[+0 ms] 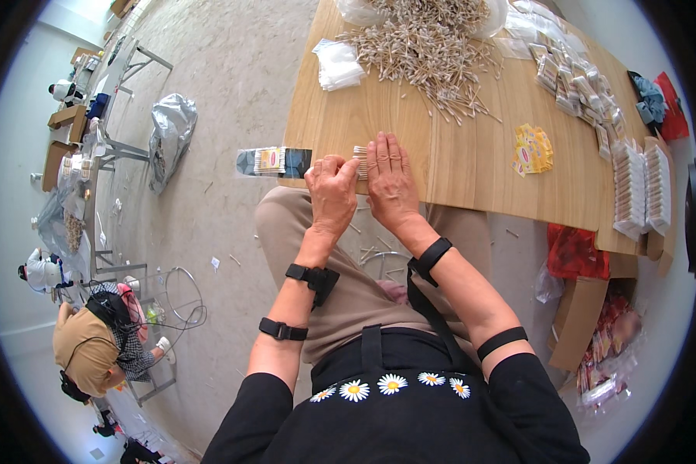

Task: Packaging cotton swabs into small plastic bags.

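A small row of cotton swabs [360,159] lies on the wooden table near its front edge, between my two hands. My left hand [332,192] is closed, its curled fingertips against the left side of the swabs. Flat along their right side lies my right hand [391,179], fingers stretched out and side by side, covering part of the row. Just left of my left hand, a clear bag packed with swabs and a yellow card [270,161] rests on a dark patterned strip [298,162] that overhangs the table's left edge.
A big heap of loose cotton swabs [433,54] covers the far table. Clear bags [338,65] lie beside it. Yellow cards [533,149] sit to the right, with filled packs [580,89] and stacked packs [629,189] beyond. A person [93,348] works at the left.
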A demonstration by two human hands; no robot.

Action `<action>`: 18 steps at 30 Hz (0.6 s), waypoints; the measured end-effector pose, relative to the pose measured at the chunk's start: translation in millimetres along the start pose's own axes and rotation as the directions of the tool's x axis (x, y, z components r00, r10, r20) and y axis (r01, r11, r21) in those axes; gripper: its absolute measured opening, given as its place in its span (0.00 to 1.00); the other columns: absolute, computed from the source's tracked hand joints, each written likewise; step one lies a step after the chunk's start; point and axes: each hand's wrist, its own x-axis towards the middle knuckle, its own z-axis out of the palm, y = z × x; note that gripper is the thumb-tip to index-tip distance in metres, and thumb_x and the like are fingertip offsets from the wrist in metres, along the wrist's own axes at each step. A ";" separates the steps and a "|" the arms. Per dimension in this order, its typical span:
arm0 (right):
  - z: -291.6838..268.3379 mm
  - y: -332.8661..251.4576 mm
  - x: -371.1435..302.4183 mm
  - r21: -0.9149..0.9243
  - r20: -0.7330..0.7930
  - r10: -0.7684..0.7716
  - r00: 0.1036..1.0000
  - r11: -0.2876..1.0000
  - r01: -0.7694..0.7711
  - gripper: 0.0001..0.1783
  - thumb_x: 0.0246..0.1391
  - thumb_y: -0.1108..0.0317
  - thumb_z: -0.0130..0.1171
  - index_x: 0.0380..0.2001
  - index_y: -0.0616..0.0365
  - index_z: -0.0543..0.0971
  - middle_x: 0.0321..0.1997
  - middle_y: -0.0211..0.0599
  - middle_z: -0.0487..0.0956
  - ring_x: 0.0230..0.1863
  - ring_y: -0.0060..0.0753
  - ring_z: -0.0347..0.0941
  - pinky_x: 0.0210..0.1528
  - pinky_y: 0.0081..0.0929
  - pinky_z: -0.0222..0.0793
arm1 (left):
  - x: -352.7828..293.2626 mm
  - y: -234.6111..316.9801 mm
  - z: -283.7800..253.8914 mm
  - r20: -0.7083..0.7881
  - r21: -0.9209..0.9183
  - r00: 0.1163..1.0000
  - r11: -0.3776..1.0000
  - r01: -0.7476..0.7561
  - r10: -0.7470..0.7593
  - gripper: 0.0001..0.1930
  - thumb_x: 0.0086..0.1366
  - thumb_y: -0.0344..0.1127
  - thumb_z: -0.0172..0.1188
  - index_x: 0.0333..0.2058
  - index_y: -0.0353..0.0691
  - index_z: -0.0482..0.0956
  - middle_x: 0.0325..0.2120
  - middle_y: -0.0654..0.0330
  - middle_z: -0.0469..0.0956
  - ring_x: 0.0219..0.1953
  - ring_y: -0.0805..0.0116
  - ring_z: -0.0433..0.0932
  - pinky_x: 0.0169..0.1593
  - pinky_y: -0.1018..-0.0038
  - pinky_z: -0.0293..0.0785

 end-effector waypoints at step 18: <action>-8.6 -2.4 -0.3 0.084 0.012 0.014 1.000 0.996 -0.015 0.39 0.51 0.71 0.57 0.68 0.68 0.60 0.75 0.56 0.54 0.78 0.54 0.45 0.78 0.44 0.41 | 12.1 -4.9 4.9 0.028 -0.041 0.997 0.996 0.073 -0.072 0.10 0.63 0.31 0.61 0.43 0.42 0.84 0.35 0.59 0.77 0.45 0.60 0.75 0.53 0.61 0.62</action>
